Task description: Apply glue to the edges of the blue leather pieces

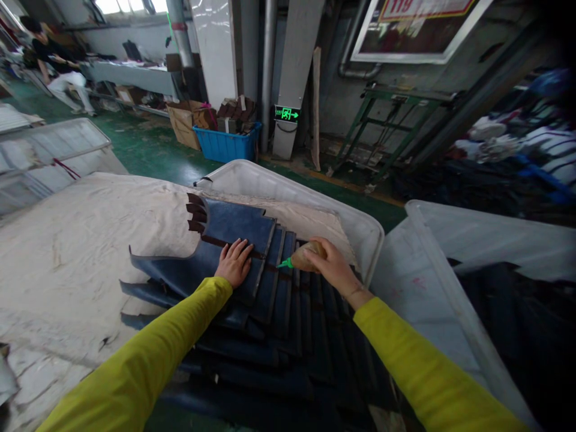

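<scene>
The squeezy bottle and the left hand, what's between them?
In the head view, overlapping edges of blue pieces lie between them, and the green tip of the bottle points towards the left hand.

Panels (pixel 238 219) lie partly on a cloth (pixel 90 228); right stands a bin (pixel 414 282), far back a crate (pixel 227 146).

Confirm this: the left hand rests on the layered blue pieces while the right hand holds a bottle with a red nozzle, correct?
The nozzle is green, not red, as the head view shows. The left hand rests on the layered blue pieces, and the right hand holds the bottle.
</scene>
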Tool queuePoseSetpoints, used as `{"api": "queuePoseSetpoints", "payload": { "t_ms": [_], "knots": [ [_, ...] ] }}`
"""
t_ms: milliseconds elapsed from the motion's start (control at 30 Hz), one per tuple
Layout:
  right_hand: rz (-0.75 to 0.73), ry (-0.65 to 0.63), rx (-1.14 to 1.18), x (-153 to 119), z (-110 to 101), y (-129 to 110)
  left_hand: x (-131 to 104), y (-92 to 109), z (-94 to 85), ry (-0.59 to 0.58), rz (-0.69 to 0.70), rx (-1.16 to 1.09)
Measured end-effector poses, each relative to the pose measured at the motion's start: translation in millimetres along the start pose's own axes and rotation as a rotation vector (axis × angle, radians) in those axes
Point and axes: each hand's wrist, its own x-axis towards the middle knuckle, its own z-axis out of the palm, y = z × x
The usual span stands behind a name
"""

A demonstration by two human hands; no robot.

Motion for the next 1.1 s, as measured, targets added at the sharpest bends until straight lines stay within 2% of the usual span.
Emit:
{"api": "queuePoseSetpoints", "payload": {
  "t_ms": [133,300,500,733,933,1100],
  "knots": [
    [0.009,0.020,-0.016,-1,-2,-3,0,0,1.2,0.003,-0.001,-0.007],
    [-0.012,-0.040,0.007,-8,-1,-3,0,1,-0.4,-0.001,-0.005,-0.001],
    [-0.030,-0.020,-0.011,-12,-2,-7,0,1,-0.5,0.002,0.000,0.009],
    [0.011,-0.184,-0.004,-36,-3,-11,0,1,0.2,0.004,-0.008,0.013],
    [0.019,-0.155,-0.002,-41,-3,-12,0,2,1.1,-0.001,-0.019,0.007],
    [0.060,-0.278,0.043,-63,-1,-12,0,2,-0.1,-0.014,-0.020,0.005]
  ]
}}
